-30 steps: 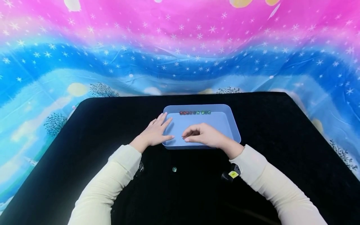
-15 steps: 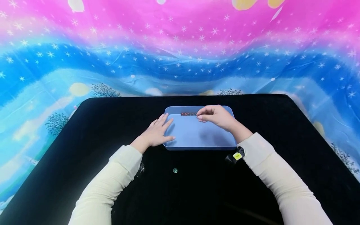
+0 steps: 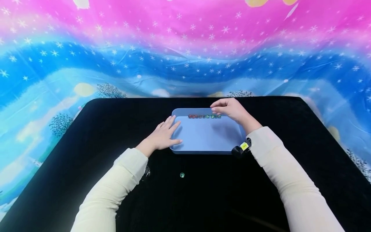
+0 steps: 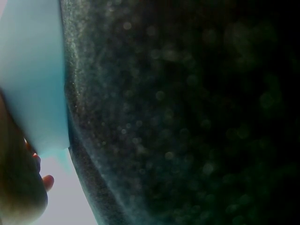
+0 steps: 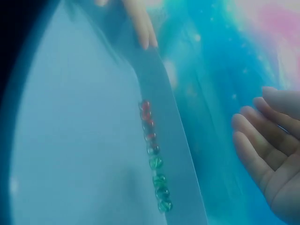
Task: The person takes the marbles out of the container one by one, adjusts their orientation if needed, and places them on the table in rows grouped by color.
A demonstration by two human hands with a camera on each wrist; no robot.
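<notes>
I see glass marbles (image 3: 200, 116) along far wall of blue tray (image 3: 200, 137) | right hand (image 3: 231, 109): near green end, untouching, fingers loosely apart | left hand (image 3: 162, 133): fingers spread, at left rim

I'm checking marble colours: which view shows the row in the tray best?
The right wrist view: the marble row appears largest, red and green distinct. The head view shows it small; the left wrist view doesn't show it.
</notes>
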